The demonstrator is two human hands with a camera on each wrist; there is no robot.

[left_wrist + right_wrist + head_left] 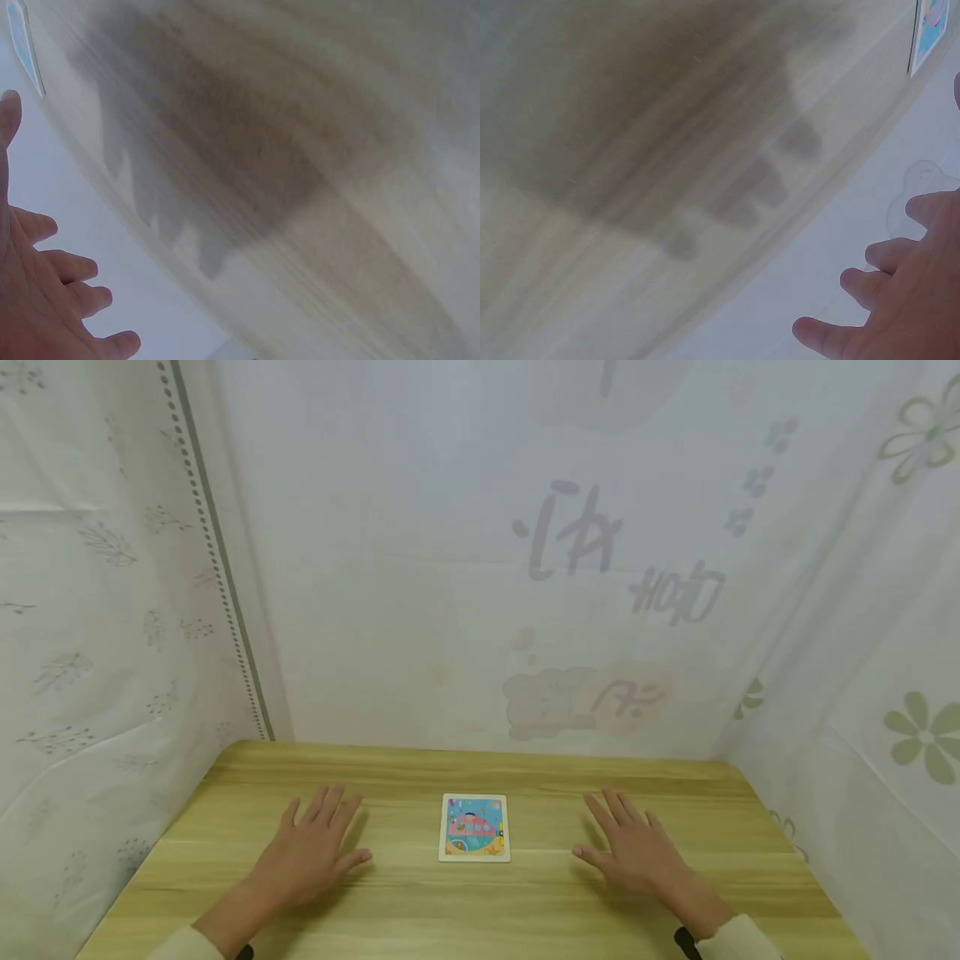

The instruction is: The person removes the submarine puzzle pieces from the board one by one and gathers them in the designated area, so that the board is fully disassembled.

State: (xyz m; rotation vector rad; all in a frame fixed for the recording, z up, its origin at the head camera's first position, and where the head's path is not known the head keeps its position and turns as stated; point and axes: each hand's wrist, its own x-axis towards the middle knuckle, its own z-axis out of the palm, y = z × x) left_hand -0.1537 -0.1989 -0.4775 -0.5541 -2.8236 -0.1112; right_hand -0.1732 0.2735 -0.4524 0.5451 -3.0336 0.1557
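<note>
Between the two hands, a small square picture puzzle [475,828] with a pale frame lies flat on the wooden table [480,910]. Its picture has a pink submarine in blue water. To its left the left hand [307,853] hovers palm down, fingers spread and holding nothing. On the other side the right hand [637,853] is held the same way, also holding nothing. Both wrist views have the hands' shadows on the wood, apart from the fingers. An edge of the puzzle shows in a top corner of the left wrist view [26,45] and of the right wrist view.
A white curtain [390,568] with faint lettering hangs behind the table's far edge. Patterned cloth with leaf sprigs [97,635] stands along the left side, and cloth with green flowers [862,693] along the right.
</note>
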